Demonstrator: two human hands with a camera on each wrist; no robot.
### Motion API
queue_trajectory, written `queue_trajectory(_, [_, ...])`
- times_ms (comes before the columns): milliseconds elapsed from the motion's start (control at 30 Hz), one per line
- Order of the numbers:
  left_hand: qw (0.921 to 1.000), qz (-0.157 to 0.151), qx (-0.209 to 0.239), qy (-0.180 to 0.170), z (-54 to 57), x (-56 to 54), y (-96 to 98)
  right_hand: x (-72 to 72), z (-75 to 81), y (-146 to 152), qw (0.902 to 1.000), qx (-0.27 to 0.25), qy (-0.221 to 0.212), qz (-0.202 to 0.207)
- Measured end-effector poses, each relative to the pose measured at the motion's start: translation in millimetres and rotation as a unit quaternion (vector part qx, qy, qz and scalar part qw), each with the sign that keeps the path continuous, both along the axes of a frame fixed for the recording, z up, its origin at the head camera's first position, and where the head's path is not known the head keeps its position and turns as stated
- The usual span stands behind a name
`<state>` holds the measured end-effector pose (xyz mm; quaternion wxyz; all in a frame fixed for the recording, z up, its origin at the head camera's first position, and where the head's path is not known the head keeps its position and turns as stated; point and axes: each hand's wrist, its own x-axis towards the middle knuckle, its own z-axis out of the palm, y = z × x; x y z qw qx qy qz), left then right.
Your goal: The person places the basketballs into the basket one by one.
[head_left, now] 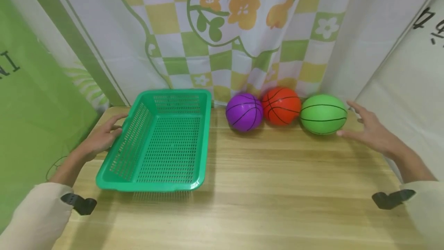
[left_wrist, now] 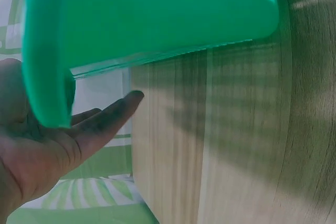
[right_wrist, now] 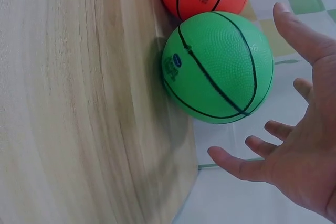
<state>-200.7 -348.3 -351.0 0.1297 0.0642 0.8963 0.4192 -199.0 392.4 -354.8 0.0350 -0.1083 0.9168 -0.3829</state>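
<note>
A green perforated plastic basket (head_left: 202, 142) stands on the left of the wooden table. My left hand (head_left: 103, 136) is at its left rim, its fingers extended outside the basket wall; the rim (left_wrist: 44, 77) hides part of this hand, and contact is unclear. At the back right, a purple ball (head_left: 244, 112), a red ball (head_left: 281, 106) and a green ball (head_left: 323, 114) sit in a row, all with black basketball lines. Beside the green ball my right hand (head_left: 372, 130) is spread; a gap separates it from the ball (right_wrist: 218, 66) in the right wrist view.
The wooden table (head_left: 277, 196) runs back to a checked, flower-printed curtain (head_left: 222, 61) right behind the balls and basket. A green cloth panel (head_left: 34, 99) hangs at the left, and a white one (head_left: 412, 84) at the right.
</note>
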Motion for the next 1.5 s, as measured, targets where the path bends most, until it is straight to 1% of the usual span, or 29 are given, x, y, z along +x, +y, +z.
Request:
queue_trajectory(200, [0.9997,-0.009,0.020,-0.010,-5.9,-5.6,-4.2,-1.5,-6.7,5,0.9998,0.002,-0.014,-0.013])
queue_trajectory(400, [0.9991,-0.011,0.034,-0.022,-7.6,-5.2,-6.8,-5.8,-11.0,9,0.9997,-0.009,-0.018,-0.015])
queue_trajectory(533, [0.9978,-0.013,0.053,-0.037,-8.3,-6.2,-7.7,-7.6,-13.6,14,0.9995,-0.013,-0.017,-0.022])
queue_trajectory(633, [0.9960,-0.011,0.073,-0.051,-8.4,-7.3,-8.4,-9.0,-16.3,17,0.9994,-0.021,-0.020,-0.021])
queue_trajectory(833, [0.9892,-0.006,0.119,-0.085,-10.1,-6.8,-10.4,-13.4,-21.6,19,0.9987,-0.037,-0.034,-0.006])
queue_trajectory(933, [0.9877,-0.009,0.128,-0.090,-11.1,-6.5,-11.4,-15.1,-24.0,20,0.9977,-0.053,-0.041,-0.002])
queue_trajectory(1100, [0.9885,-0.016,0.126,-0.082,-11.2,-9.1,-9.5,-15.5,-28.8,24,0.9954,-0.079,-0.052,-0.005])
queue_trajectory(1267, [0.9872,-0.009,0.132,-0.088,-9.6,-10.6,-4.6,-16.5,-32.7,31,0.9924,-0.102,-0.066,-0.017])
queue_trajectory(1400, [0.9871,0.009,0.125,-0.099,-7.5,-9.9,-4.3,-21.9,-36.7,31,0.9850,-0.152,-0.079,-0.020])
queue_trajectory(1500, [0.9872,0.020,0.117,-0.106,-6.3,-9.5,-4.1,-26.2,-40.8,29,0.9752,-0.200,-0.092,-0.023])
